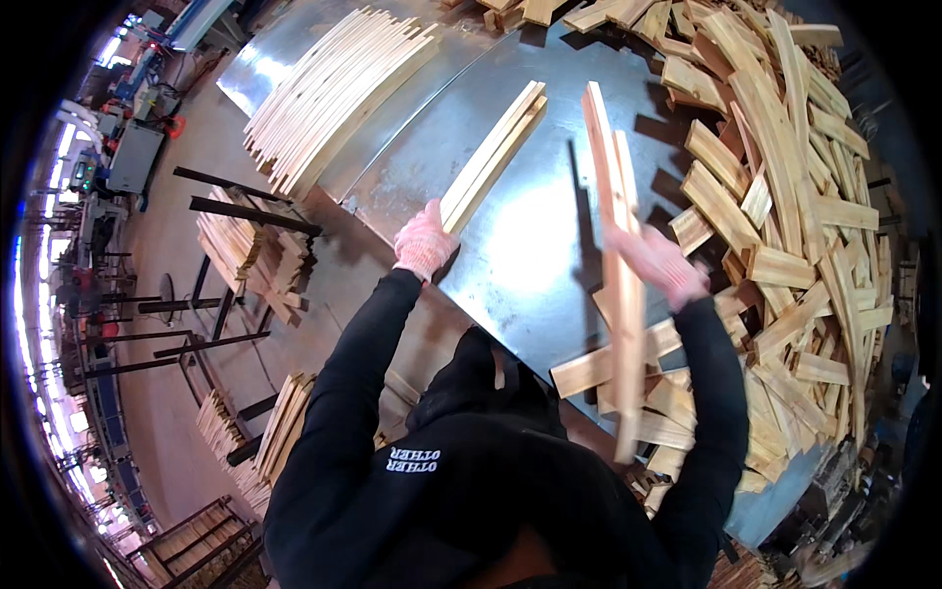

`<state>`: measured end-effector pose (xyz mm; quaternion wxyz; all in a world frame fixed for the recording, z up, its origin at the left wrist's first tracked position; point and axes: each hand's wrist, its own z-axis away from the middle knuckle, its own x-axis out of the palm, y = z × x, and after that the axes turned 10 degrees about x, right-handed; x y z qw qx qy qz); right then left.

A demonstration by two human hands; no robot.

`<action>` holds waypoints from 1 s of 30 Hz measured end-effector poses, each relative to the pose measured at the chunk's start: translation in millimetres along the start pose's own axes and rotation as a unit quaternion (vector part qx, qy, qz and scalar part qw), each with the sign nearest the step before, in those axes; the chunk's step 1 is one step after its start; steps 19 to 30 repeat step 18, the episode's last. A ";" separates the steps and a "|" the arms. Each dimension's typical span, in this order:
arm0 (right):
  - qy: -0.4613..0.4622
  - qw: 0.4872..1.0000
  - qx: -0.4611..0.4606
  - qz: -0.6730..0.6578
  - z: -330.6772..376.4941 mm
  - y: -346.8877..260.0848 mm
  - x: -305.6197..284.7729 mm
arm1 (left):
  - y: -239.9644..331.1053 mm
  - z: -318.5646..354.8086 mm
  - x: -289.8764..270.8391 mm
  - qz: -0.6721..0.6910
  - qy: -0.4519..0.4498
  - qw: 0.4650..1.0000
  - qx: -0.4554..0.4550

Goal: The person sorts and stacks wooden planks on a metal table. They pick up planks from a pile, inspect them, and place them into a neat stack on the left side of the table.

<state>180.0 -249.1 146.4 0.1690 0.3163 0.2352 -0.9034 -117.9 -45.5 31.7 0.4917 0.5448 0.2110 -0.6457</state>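
Both my hands wear pale pink gloves. My left hand [425,240] is closed round the near end of a small bundle of wooden strips [496,157], which lies side by side on the metal table [392,177] near its left edge. My right hand [659,267] is closed on long wooden slats [604,162], held lengthwise above the table, one overlapping the other. Motion slightly blurs this hand and the slats' near ends. Under the slats, a short board [589,371] sticks out from the pile.
A big jumbled heap of wooden boards [756,216] covers the table's right side. At the far left, a neat row of pale strips [339,93] lies on the table. Metal racks [255,211] with stacked wood stand beyond the left edge, and machines [137,152] line the far left.
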 end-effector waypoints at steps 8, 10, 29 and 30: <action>-0.001 0.928 -0.008 -0.372 -151.2 -170.9 132.5 | -2.2 -9.5 -12.9 0.066 -0.026 0.994 0.078; 0.116 0.965 0.008 -0.233 -178.0 -159.0 130.8 | 0.1 -6.8 -15.1 0.067 -0.033 0.992 0.099; 0.120 0.955 -0.254 0.094 -69.5 -213.8 -20.8 | -14.1 -2.3 -21.7 0.039 -0.053 0.998 0.008; 0.120 0.955 -0.254 0.094 -69.5 -213.8 -20.8 | -14.1 -2.3 -21.7 0.039 -0.053 0.998 0.008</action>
